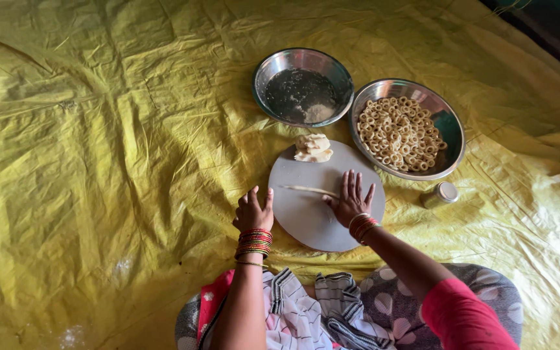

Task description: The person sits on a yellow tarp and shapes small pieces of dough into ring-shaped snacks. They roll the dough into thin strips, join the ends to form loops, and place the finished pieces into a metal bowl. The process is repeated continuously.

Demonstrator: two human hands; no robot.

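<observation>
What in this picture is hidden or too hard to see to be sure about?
- Head view: the right hand covers one end of the thin rolled dough strip on the round grey board.
- Head view: the left hand is curled, its palm hidden.
- Head view: the contents of the steel bowl with dark liquid are too small to identify.
- Head view: the small lidded metal tin is closed.

Crinkled yellow tarpaulin [98, 129] covers the floor; dark edge top right.

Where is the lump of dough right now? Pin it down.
In the head view, the lump of dough sits on the far edge of the round grey board, just in front of the two steel bowls, beyond the right hand.
</observation>
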